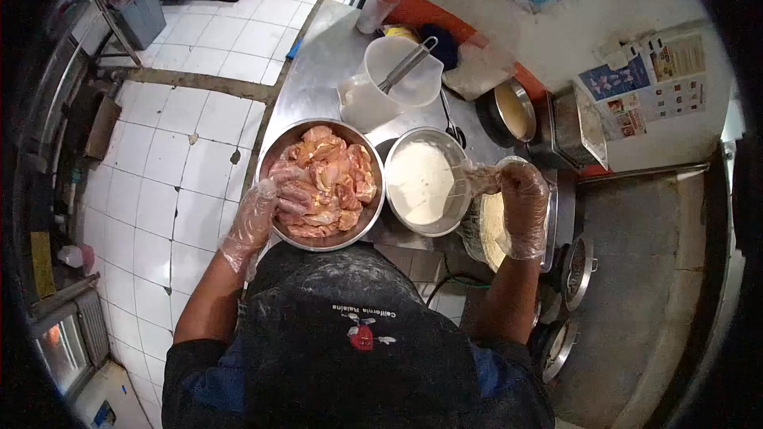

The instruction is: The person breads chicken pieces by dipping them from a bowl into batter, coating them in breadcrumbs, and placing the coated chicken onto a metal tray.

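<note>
My left hand (256, 218), in a clear plastic glove, reaches over the left rim of a steel bowl (377, 218) full of raw chicken pieces (326, 171). Its fingers look stretched out and touch the meat. To the right stands a smaller metal bowl (435, 230) of creamy white liquid (421, 179). My right hand (524, 206), gloved too, is bent with closed fingers at that bowl's right side. Something thin and pale extends from it over the liquid, too blurred to name. Below this hand is a container of pale powder (493, 226), partly covered by it.
Behind the bowls, a whisk (408, 66) leans in a translucent plastic pitcher (377, 103) on the steel table (306, 95). A dark pot (509, 111) and metal containers (579, 127) line the wall at right. Several round pans (579, 272) sit lower right.
</note>
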A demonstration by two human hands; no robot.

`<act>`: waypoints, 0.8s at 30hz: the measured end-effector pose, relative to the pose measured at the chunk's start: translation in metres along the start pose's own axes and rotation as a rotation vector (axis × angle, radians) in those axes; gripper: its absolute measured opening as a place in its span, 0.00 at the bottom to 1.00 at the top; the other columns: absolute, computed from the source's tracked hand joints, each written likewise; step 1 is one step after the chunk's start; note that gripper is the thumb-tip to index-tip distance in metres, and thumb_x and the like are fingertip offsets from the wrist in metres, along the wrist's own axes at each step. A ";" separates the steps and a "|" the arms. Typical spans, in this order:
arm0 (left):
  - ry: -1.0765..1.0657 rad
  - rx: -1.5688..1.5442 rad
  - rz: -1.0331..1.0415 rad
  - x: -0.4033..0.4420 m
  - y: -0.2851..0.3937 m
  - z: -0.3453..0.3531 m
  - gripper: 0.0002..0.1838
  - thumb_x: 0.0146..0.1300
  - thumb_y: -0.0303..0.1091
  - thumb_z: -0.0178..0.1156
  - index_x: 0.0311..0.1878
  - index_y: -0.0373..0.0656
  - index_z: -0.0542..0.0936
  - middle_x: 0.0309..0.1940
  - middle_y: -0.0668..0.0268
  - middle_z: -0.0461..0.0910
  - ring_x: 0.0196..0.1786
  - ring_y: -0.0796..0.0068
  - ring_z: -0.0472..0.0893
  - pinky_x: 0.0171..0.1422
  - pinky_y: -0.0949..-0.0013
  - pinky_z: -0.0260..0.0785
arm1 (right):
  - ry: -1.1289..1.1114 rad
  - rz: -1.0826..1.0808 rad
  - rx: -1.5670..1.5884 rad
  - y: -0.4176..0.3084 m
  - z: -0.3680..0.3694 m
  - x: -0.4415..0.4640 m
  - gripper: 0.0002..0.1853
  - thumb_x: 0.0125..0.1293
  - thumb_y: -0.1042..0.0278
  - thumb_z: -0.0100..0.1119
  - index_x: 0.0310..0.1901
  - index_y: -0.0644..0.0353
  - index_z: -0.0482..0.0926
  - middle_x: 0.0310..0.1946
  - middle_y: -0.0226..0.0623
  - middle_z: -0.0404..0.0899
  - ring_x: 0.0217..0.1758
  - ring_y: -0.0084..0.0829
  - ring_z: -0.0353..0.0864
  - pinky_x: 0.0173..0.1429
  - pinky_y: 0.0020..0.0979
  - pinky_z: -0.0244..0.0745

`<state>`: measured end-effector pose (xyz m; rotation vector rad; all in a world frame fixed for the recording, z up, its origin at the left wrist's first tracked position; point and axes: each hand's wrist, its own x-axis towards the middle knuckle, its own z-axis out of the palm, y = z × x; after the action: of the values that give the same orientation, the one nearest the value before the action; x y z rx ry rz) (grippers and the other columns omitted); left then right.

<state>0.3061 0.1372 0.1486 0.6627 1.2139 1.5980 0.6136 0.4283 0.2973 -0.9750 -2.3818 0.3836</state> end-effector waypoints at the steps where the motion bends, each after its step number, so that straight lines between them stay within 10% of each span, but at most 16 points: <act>1: 0.014 -0.018 0.034 0.000 0.001 0.003 0.45 0.73 0.73 0.42 0.68 0.36 0.72 0.59 0.56 0.79 0.53 0.68 0.84 0.59 0.63 0.77 | 0.006 0.001 0.001 0.002 0.005 -0.001 0.06 0.62 0.85 0.66 0.39 0.67 0.82 0.34 0.37 0.82 0.37 0.28 0.82 0.44 0.31 0.80; 3: 0.030 -0.015 0.048 -0.001 -0.002 0.007 0.46 0.72 0.74 0.42 0.67 0.36 0.72 0.60 0.57 0.78 0.54 0.66 0.83 0.60 0.62 0.76 | 0.017 -0.028 -0.101 -0.004 0.025 -0.005 0.07 0.58 0.84 0.66 0.39 0.65 0.82 0.34 0.44 0.83 0.38 0.42 0.83 0.45 0.38 0.79; 12: 0.075 0.017 0.186 0.007 -0.007 0.034 0.43 0.73 0.73 0.42 0.62 0.38 0.77 0.61 0.59 0.76 0.55 0.65 0.82 0.62 0.60 0.75 | -0.068 0.036 0.060 0.055 0.099 -0.028 0.11 0.56 0.85 0.62 0.39 0.62 0.85 0.36 0.49 0.85 0.42 0.49 0.86 0.47 0.41 0.81; 18: 0.086 -0.028 0.030 0.022 -0.014 0.066 0.32 0.74 0.61 0.53 0.62 0.39 0.77 0.55 0.62 0.79 0.53 0.66 0.82 0.61 0.59 0.76 | 0.072 0.329 0.425 0.115 0.047 -0.031 0.07 0.61 0.82 0.68 0.41 0.65 0.83 0.33 0.37 0.85 0.38 0.27 0.84 0.45 0.30 0.81; 23: -0.045 0.315 0.205 0.035 -0.002 0.147 0.20 0.78 0.45 0.52 0.60 0.39 0.77 0.52 0.60 0.81 0.54 0.65 0.82 0.60 0.64 0.76 | 0.080 0.528 0.393 0.192 -0.045 -0.049 0.13 0.70 0.73 0.61 0.52 0.68 0.83 0.43 0.43 0.87 0.46 0.32 0.86 0.53 0.34 0.80; 24: 0.065 -0.186 -0.199 0.049 -0.013 0.158 0.23 0.77 0.48 0.54 0.59 0.37 0.79 0.44 0.62 0.84 0.50 0.67 0.84 0.59 0.66 0.76 | -0.083 0.626 0.203 0.211 -0.058 -0.056 0.21 0.72 0.65 0.62 0.62 0.67 0.79 0.54 0.53 0.84 0.58 0.41 0.84 0.64 0.41 0.76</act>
<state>0.4273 0.2444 0.1858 0.3626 1.1236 1.5513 0.7983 0.5392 0.2307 -1.6152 -2.0033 0.8871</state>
